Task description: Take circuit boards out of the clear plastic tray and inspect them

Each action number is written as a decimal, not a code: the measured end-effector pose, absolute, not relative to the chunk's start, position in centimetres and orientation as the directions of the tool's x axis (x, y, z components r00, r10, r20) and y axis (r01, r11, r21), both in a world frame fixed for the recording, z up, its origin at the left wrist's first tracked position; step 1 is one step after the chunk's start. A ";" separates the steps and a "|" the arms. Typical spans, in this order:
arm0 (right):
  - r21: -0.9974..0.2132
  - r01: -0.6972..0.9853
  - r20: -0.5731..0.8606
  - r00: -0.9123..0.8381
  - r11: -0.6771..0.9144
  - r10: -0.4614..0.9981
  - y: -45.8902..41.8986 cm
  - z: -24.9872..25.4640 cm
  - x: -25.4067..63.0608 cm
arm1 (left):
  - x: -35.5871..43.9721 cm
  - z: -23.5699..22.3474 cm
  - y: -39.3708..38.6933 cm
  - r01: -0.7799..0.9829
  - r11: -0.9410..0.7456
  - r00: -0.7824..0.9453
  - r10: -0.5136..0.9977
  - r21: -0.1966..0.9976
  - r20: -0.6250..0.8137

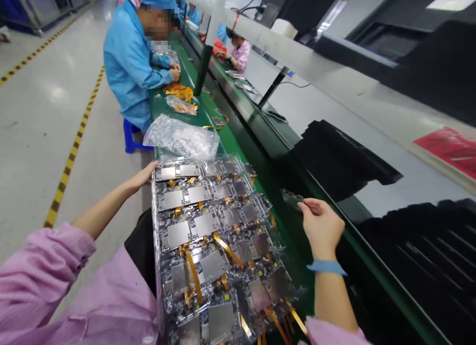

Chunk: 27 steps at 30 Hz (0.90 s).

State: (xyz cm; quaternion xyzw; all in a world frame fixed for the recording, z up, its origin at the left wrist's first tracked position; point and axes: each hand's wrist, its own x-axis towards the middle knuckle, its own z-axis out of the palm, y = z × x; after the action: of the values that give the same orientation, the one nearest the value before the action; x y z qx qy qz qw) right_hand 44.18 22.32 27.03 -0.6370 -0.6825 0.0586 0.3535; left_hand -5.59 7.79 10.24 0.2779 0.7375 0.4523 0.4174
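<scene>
A long pile of circuit boards (208,236) with silver shields and orange flex cables lies in clear plastic on the green bench (238,137) in front of me. My left hand (143,176) rests on the pile's far left corner, fingers curled round the edge. To the right of the pile, my right hand (322,226) is closed in a pinch on one small dark board (292,199), held just above the bench. A blue band sits on that wrist.
A crumpled clear bag (182,137) lies beyond the pile. Further along the bench a person in a blue coat (130,62) handles orange parts (180,92). Another person in pink (240,52) sits across. Black trays (334,156) lie on the right conveyor.
</scene>
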 end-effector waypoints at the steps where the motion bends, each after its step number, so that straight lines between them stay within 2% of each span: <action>1: -0.612 0.742 0.441 0.036 0.272 0.897 20.2 28.0 42.7 | -5.6 10.3 7.8 0.006 0.434 -0.488 0.788 0.901 -0.376; 3: -0.787 0.545 0.339 -0.011 0.290 0.941 15.2 29.3 39.8 | -5.6 10.4 7.7 -0.035 0.422 -0.473 0.791 0.906 -0.387; 5: -0.891 0.442 0.018 -0.202 0.108 0.979 9.9 29.6 37.2 | -5.6 10.3 7.8 -0.044 0.416 -0.473 0.792 0.908 -0.386; 7: -0.895 0.434 -0.278 -0.365 -0.103 0.889 5.6 28.6 35.1 | -5.7 10.1 8.0 -0.048 0.409 -0.477 0.792 0.911 -0.381; 8: -0.879 0.444 -0.370 -0.410 -0.172 0.833 4.1 27.6 34.3 | -5.7 10.0 8.0 -0.051 0.405 -0.479 0.792 0.913 -0.378; 10: -0.860 0.453 -0.443 -0.439 -0.233 0.781 2.5 25.3 33.2 | -5.7 9.9 8.0 -0.060 0.404 -0.480 0.790 0.913 -0.381; 14: -0.863 0.450 -0.421 -0.391 -0.229 0.819 2.2 20.9 32.8 | -5.4 10.7 7.7 -0.065 0.415 -0.462 0.794 0.907 -0.396; 16: -0.861 0.480 -0.382 -0.384 -0.171 0.841 1.9 20.0 32.6 | -5.3 11.2 7.6 -0.056 0.419 -0.454 0.798 0.906 -0.397; 19: -0.802 0.593 -0.234 -0.418 0.069 0.878 0.4 20.9 32.2 | -5.1 11.4 7.6 -0.040 0.423 -0.452 0.800 0.905 -0.394; 22: -0.668 0.679 -0.018 -0.426 0.306 0.905 -0.5 23.2 32.8 | -5.3 10.8 7.7 -0.012 0.438 -0.469 0.792 0.899 -0.392; 24: -0.644 0.697 0.097 -0.336 0.317 0.937 0.1 24.6 34.8 | -5.5 10.3 7.5 -0.006 0.456 -0.473 0.783 0.890 -0.404; 27: -0.744 0.656 0.193 0.029 0.127 0.981 1.8 24.6 40.7 | -5.9 10.1 6.8 0.039 0.485 -0.467 0.782 0.873 -0.413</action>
State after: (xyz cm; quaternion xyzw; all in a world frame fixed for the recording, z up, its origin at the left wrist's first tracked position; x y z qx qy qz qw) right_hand 40.74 1.83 24.59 -0.6209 -0.6590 0.2260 0.3594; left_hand -5.93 6.80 10.12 0.2761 0.7432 0.4255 0.4362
